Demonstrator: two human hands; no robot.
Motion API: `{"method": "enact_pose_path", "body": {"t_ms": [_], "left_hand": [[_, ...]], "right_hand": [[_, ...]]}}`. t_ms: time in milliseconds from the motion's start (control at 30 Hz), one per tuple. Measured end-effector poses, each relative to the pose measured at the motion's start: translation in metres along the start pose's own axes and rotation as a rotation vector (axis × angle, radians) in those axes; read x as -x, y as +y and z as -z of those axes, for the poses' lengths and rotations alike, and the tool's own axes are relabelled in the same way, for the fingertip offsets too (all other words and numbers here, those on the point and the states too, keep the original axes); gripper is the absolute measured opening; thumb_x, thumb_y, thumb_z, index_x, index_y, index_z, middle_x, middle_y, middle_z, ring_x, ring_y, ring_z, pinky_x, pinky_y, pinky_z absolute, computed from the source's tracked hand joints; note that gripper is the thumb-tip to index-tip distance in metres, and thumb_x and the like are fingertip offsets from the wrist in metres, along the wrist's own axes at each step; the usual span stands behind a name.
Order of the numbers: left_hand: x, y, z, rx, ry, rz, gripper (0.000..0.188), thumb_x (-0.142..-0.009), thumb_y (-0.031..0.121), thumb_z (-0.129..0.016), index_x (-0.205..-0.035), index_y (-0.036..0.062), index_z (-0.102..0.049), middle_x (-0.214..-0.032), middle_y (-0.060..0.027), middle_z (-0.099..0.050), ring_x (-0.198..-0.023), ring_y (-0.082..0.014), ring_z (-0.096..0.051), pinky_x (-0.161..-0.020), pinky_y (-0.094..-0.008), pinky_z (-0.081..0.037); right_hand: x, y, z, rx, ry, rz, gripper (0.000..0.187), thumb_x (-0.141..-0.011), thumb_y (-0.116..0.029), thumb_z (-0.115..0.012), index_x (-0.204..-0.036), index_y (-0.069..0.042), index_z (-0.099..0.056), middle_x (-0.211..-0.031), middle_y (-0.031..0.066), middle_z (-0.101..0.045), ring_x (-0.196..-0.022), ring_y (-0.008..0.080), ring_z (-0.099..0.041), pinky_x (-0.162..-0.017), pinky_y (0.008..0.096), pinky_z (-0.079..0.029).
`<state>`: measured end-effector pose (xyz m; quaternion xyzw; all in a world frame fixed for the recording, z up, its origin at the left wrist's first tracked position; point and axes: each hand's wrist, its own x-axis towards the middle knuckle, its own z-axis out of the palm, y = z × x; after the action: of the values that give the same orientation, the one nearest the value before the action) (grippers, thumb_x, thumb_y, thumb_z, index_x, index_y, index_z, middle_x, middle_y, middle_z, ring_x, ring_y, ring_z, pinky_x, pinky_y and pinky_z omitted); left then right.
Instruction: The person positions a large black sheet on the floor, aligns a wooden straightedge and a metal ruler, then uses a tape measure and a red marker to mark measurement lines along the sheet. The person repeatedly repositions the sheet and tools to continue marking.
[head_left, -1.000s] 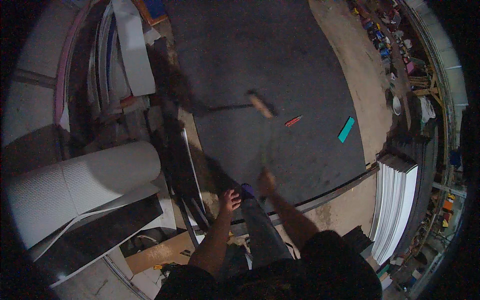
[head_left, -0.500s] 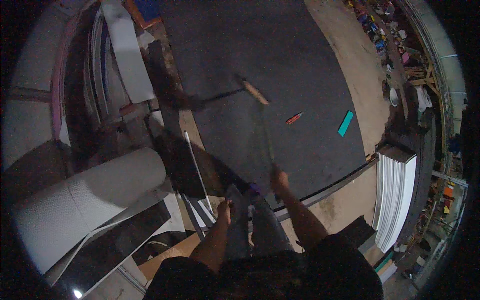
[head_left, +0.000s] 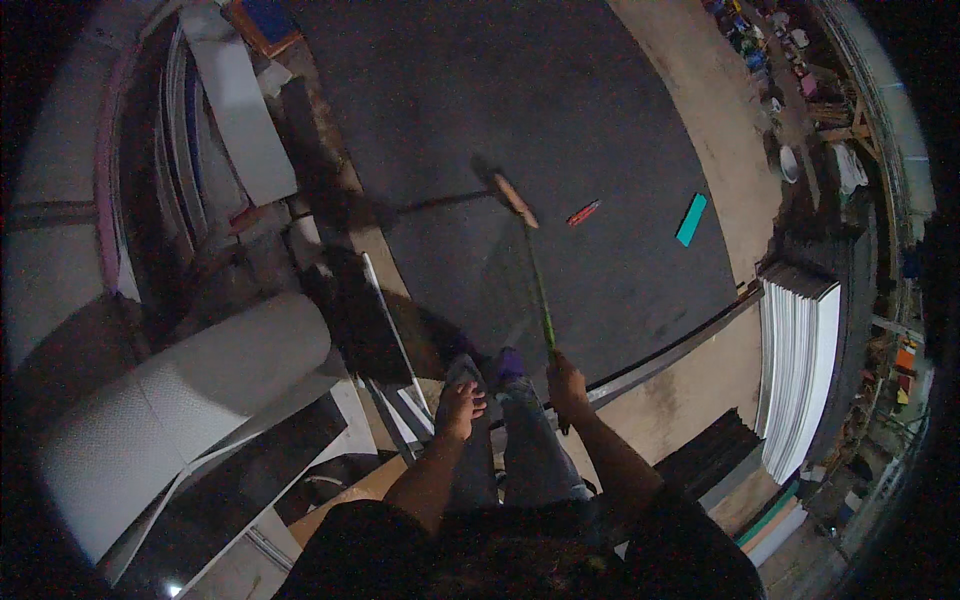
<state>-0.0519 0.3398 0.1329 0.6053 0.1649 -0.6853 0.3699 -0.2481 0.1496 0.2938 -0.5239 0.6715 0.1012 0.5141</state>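
A long-handled broom (head_left: 538,280) with a thin green handle and a narrow wooden head reaches forward over a large dark sheet (head_left: 430,90). My right hand (head_left: 567,388) is wrapped round the handle near its lower end. The broom head touches or hovers just over the sheet; its bristles are too dark to make out. My left hand (head_left: 463,405) is held above my left foot, empty, with fingers loosely apart. A small red hand tool (head_left: 584,212), its kind unclear, and a flat teal strip (head_left: 690,220) lie on the sheet to the right of the broom head.
A big pale textured roll (head_left: 190,390) lies at left, with a white rod (head_left: 390,325) beside it. Tall panels (head_left: 240,110) lean at far left. At right stands a stack of white sheets (head_left: 800,375). A dark edge strip (head_left: 670,350) borders the sheet.
The broom head has come slightly toward me and right, and my right hand has drawn back a little. My left hand has turned, its fingers now showing. The view has shifted slightly.
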Motion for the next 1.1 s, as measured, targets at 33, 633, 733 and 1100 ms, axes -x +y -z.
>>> {"method": "enact_pose_path", "body": {"t_ms": [33, 633, 733, 1100], "left_hand": [[-0.002, -0.009, 0.001, 0.023, -0.042, -0.006, 0.043, -0.096, 0.044, -0.064, -0.127, 0.0149, -0.057, -0.108, -0.0097, -0.069, -0.075, -0.0280, -0.068, -0.066, -0.0404, -0.052], [-0.035, -0.017, 0.045, -0.343, -0.334, -0.558, 0.065, -0.099, 0.059, -0.047, -0.146, 0.0150, -0.046, -0.138, -0.0129, -0.055, -0.118, -0.0393, -0.058, -0.098, -0.0552, -0.049], [-0.031, -0.011, 0.039, -0.153, -0.258, -0.340, 0.062, -0.100, 0.055, -0.048, -0.147, 0.0149, -0.045, -0.138, -0.0131, -0.054, -0.117, -0.0373, -0.058, -0.099, -0.0538, -0.048], [0.012, 0.062, -0.003, -0.111, -0.128, -0.051, 0.040, -0.101, 0.041, -0.055, -0.131, 0.0148, -0.056, -0.109, -0.0080, -0.064, -0.087, -0.0281, -0.062, -0.078, -0.0451, -0.052]], "right_hand": [[-0.011, 0.010, -0.007, 0.090, -0.001, -0.029, 0.035, -0.099, -0.023, -0.057, -0.130, -0.006, -0.058, -0.091, 0.0109, -0.069, -0.079, 0.0270, -0.068, -0.067, 0.0438, -0.053], [-0.138, -0.058, -0.114, 0.154, -0.120, 0.466, 0.040, -0.102, -0.024, -0.055, -0.138, -0.007, -0.054, -0.104, 0.0137, -0.068, -0.081, 0.0242, -0.067, -0.072, 0.0416, -0.054], [-0.107, -0.062, -0.139, 0.133, -0.222, 0.566, 0.040, -0.102, -0.024, -0.055, -0.139, -0.007, -0.054, -0.107, 0.0143, -0.068, -0.082, 0.0238, -0.067, -0.072, 0.0413, -0.055], [0.034, 0.047, 0.046, -0.309, -0.369, 0.163, 0.041, -0.105, -0.025, -0.053, -0.143, -0.010, -0.053, -0.109, 0.0143, -0.068, -0.080, 0.0204, -0.065, -0.072, 0.0385, -0.055]]}}
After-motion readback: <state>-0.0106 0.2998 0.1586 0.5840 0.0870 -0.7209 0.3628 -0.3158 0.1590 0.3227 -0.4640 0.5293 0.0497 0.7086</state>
